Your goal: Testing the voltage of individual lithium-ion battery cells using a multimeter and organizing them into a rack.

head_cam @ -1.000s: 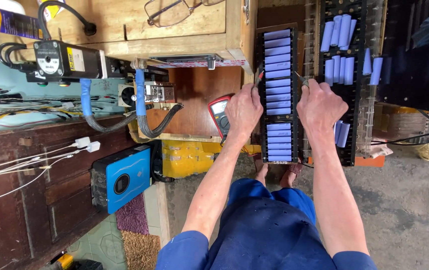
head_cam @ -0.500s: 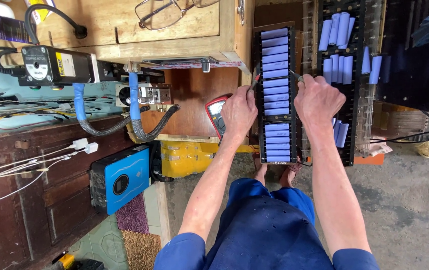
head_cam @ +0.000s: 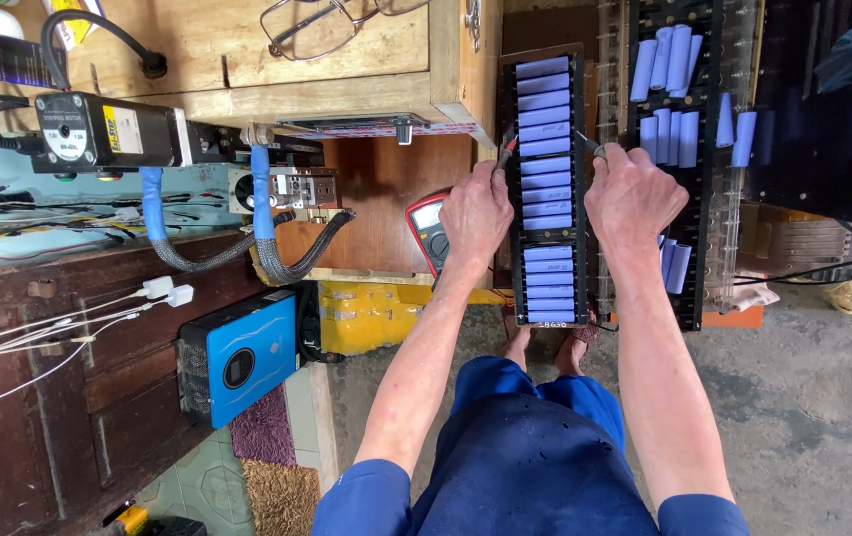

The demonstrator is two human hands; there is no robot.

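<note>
Workshop floor of grey concrete lies below a long black tray (head_cam: 513, 199) packed with pale blue cylindrical cells (head_cam: 545, 149). Left hand (head_cam: 476, 213) pinches a red-tipped probe (head_cam: 506, 151) at the tray's left edge; right hand (head_cam: 635, 194) pinches a dark probe (head_cam: 588, 144) at its right edge. A red multimeter (head_cam: 429, 230) sits just beside the left wrist. Further left, a blue box (head_cam: 237, 357) with a round dial.

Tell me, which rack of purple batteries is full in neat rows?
The rack between the two hands, stacked neatly top to bottom. The rack to its right holds only scattered loose batteries.
</note>
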